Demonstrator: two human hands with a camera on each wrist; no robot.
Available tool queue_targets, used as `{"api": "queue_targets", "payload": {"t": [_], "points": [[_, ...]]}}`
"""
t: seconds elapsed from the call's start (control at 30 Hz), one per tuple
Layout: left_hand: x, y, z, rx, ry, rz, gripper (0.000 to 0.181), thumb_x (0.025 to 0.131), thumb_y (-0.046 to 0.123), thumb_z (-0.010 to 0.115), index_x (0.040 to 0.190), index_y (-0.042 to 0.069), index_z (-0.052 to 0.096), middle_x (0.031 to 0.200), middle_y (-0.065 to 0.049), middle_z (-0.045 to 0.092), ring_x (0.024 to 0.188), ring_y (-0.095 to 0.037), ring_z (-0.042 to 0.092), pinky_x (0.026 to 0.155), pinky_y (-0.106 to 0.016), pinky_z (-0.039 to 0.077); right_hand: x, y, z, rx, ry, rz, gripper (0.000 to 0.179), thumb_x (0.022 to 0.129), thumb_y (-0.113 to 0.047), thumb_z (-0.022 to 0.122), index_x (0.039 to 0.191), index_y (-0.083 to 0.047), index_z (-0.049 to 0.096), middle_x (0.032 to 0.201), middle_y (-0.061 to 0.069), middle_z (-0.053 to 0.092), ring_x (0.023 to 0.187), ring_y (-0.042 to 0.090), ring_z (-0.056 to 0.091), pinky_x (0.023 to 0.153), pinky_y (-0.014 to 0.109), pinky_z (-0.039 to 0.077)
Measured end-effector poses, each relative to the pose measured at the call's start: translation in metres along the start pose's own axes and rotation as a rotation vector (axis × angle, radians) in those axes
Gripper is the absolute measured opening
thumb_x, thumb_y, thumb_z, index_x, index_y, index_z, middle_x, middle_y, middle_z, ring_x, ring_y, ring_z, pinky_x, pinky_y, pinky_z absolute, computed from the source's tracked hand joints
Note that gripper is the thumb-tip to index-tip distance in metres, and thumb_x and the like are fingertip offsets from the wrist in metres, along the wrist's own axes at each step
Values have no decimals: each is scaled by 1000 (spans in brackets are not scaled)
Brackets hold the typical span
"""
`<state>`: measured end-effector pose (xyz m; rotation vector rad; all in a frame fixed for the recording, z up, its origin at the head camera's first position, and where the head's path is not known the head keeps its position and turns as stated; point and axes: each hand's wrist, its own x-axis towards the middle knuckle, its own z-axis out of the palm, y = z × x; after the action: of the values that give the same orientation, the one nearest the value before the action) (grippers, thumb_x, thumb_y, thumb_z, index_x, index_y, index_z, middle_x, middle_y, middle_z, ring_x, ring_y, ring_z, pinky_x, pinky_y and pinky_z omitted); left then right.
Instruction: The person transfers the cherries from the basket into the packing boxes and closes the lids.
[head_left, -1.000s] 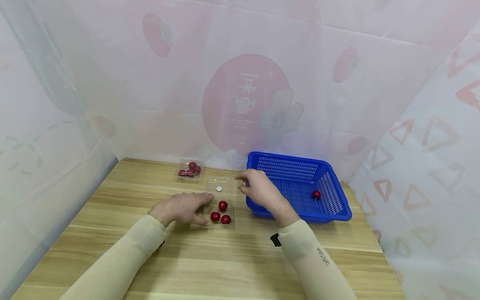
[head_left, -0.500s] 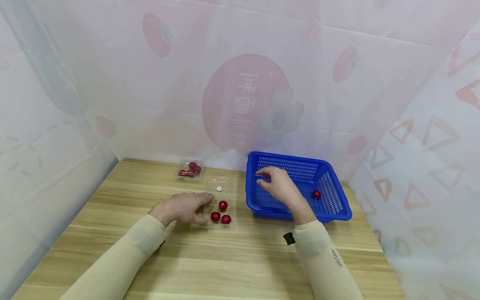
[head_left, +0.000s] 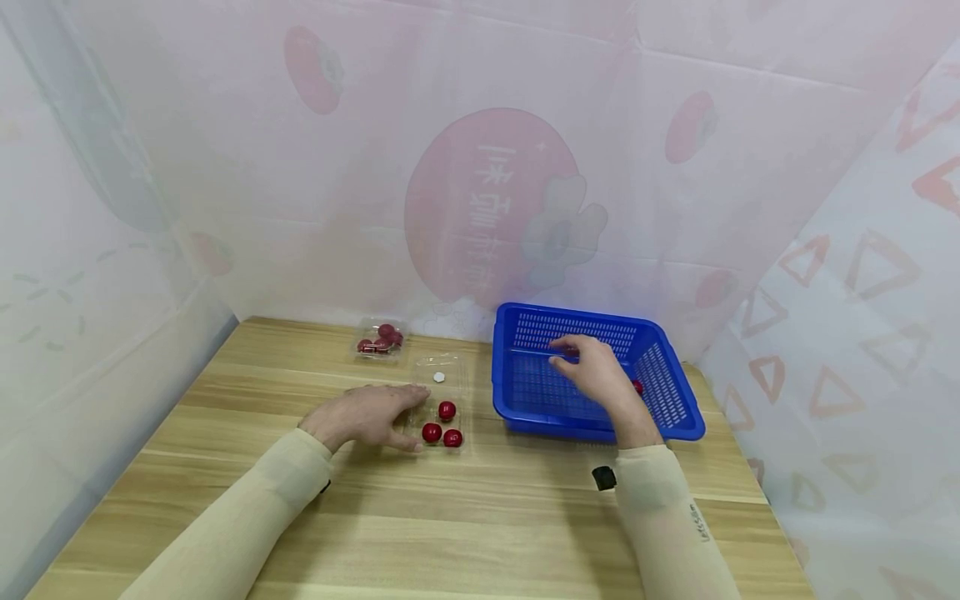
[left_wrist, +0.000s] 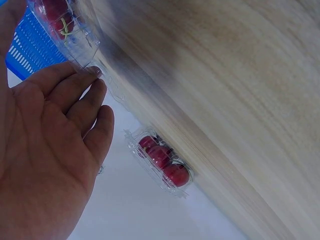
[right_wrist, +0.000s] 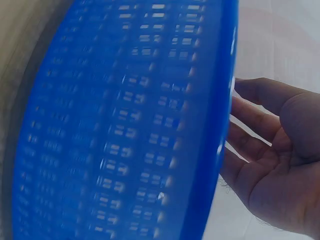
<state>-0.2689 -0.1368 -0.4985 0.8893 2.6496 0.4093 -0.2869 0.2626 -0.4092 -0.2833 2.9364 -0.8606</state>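
Observation:
My left hand (head_left: 367, 417) rests at the left edge of an opened clear plastic clamshell box (head_left: 454, 392). Its fingers lie nearly straight against the box, as the left wrist view (left_wrist: 55, 115) also shows. Three red cherries (head_left: 447, 410) sit in the box's near half; a white sticker (head_left: 438, 377) is on the far half. My right hand (head_left: 596, 375) hovers over the blue plastic basket (head_left: 600, 432), thumb and forefinger apart. Behind that hand a cherry (head_left: 637, 387) in the basket is partly hidden. In the right wrist view the basket rim (right_wrist: 212, 150) covers the fingertips.
A second clear box (head_left: 380, 340), which looks closed and has several cherries inside, stands at the table's back edge. A printed cloth (head_left: 360, 208) hangs behind the wooden table (head_left: 450, 525), with more cloth at both sides.
My right hand has moved right, from beside the clamshell box and the basket's left rim to over the basket's middle. My left hand and the cherries in the boxes have stayed put.

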Motion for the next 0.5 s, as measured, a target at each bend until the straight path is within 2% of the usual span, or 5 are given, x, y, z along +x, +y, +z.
{"api": "queue_targets", "payload": {"t": [0.23,0.5], "points": [[0,1,1,-2,1,-2,102,104,62,85,178,4,47,185,-21,49,170,-48,51,142,-66,43,-3,22,-7,-10,22,48,42,120,-22,68,158,-2,71,164,27,69,156,51,64,128,70,57],[0,1,0,4,3,-1,102,104,61,86,178,3,47,184,-21,49,170,-48,51,142,-65,43,-8,47,-12,-15,34,93,43,120,-23,69,156,-1,71,160,30,71,150,52,67,122,70,60]]}}
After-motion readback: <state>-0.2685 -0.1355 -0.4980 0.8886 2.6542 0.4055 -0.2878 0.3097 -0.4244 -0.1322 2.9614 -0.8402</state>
